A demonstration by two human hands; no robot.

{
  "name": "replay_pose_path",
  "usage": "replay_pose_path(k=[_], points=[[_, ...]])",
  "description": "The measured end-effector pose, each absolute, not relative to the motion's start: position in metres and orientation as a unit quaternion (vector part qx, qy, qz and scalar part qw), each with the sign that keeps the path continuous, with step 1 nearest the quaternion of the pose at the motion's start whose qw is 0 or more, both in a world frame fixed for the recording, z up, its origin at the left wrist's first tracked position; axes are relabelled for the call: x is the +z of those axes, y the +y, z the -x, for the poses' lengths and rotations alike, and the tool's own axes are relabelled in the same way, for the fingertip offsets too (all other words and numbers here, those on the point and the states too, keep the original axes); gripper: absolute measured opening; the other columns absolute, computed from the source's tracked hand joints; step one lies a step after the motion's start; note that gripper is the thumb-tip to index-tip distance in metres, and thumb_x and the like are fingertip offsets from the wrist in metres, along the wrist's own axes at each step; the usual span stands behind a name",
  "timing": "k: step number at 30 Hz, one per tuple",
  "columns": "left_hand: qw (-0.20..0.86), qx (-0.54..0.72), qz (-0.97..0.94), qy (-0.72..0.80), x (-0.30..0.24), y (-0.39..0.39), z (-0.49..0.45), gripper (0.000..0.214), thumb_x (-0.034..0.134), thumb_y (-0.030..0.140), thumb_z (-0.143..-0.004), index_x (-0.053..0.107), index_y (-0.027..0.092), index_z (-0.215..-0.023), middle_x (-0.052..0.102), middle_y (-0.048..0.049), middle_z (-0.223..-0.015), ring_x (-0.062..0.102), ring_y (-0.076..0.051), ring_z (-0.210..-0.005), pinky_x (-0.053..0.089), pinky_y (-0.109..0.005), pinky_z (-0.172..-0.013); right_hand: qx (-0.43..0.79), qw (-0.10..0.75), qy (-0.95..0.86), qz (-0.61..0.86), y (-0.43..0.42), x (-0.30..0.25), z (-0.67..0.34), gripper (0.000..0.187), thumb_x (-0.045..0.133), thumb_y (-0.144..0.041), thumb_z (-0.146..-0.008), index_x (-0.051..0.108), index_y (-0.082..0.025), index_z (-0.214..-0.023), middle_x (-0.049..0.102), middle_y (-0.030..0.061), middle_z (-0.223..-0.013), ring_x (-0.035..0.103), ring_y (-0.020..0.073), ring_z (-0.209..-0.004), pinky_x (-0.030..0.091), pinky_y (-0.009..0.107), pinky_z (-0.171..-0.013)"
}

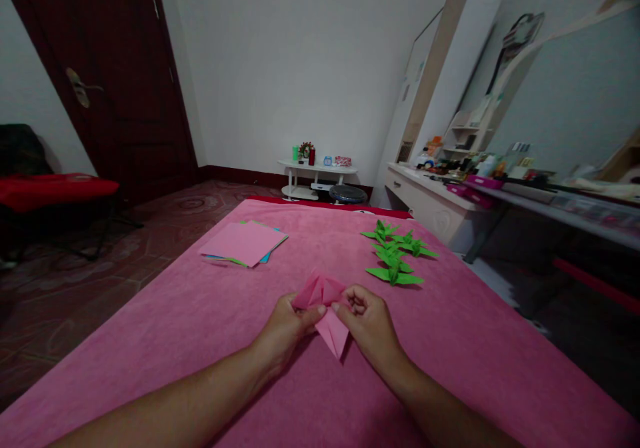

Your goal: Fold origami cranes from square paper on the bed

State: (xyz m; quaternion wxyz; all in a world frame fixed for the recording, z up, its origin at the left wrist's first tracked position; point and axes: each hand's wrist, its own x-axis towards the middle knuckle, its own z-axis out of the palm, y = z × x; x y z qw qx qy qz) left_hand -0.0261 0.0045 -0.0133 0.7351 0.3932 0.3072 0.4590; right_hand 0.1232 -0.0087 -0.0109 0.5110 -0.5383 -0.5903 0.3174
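Observation:
A partly folded piece of pink origami paper point(334, 333) is held above the pink cloth, its lower point aimed toward me and its upper flaps spread. My left hand point(289, 321) grips its left side, thumb pressed near the middle. On the right side, my right hand point(369, 318) pinches the paper with thumb and curled fingers. Both thumbs nearly meet at the paper's centre. Ahead to the left lies a stack of square paper sheets point(243, 243), pink on top, with green and blue edges showing. Several green folded paper cranes point(394, 273) stand ahead to the right.
The pink cloth point(210, 321) covers the surface before me. A white dressing table point(430, 191) crowded with bottles stands at the right. Against the far wall is a small white stand point(300, 181). A red chair point(60, 191) and a dark door point(110, 88) are at the left.

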Motion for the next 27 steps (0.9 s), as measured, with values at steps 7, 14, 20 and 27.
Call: replay_pose_path(k=[7, 14, 20, 27], points=[[0.720, 0.470, -0.370, 0.351, -0.012, 0.005, 0.023, 0.029, 0.077, 0.027, -0.061, 0.068, 0.007, -0.081, 0.069, -0.0100, -0.075, 0.064, -0.017, -0.066, 0.050, -0.030, -0.068, 0.340, 0.537, -0.590, 0.497, -0.017, -0.005, -0.122, 0.016, 0.061, -0.032, -0.077, 0.057, -0.019, -0.083, 0.057, -0.0007, -0.068, 0.053, 0.0130, -0.061, 0.041, 0.022, -0.055], [0.729, 0.505, -0.321, 0.333, -0.010, 0.008, 0.025, 0.024, 0.075, 0.014, -0.059, 0.067, 0.007, -0.080, 0.070, -0.0082, -0.074, 0.063, -0.015, -0.063, 0.050, -0.026, -0.066, 0.418, 0.564, -0.540, 0.464, -0.013, -0.006, -0.121, 0.018, 0.060, -0.035, -0.079, 0.057, -0.017, -0.076, 0.056, -0.0008, -0.068, 0.053, 0.0120, -0.064, 0.040, 0.021, -0.058], [0.736, 0.504, -0.314, 0.326, -0.012, 0.011, 0.026, 0.021, 0.074, 0.009, -0.059, 0.066, 0.007, -0.078, 0.070, -0.0068, -0.071, 0.063, -0.014, -0.060, 0.051, -0.024, -0.061, 0.424, 0.561, -0.541, 0.460, -0.014, -0.005, -0.120, 0.021, 0.063, -0.036, -0.076, 0.059, -0.016, -0.080, 0.059, 0.0011, -0.071, 0.055, 0.0128, -0.066, 0.043, 0.022, -0.059], [0.811, 0.461, -0.204, 0.297, -0.008, 0.021, 0.039, 0.013, 0.057, -0.001, -0.073, 0.064, 0.004, -0.083, 0.069, -0.0095, -0.077, 0.066, -0.013, -0.063, 0.055, -0.019, -0.065, 0.408, 0.572, -0.543, 0.459, -0.018, -0.004, -0.120, 0.020, 0.063, -0.035, -0.076, 0.056, -0.017, -0.083, 0.055, -0.0016, -0.067, 0.052, 0.0103, -0.055, 0.042, 0.022, -0.052]])
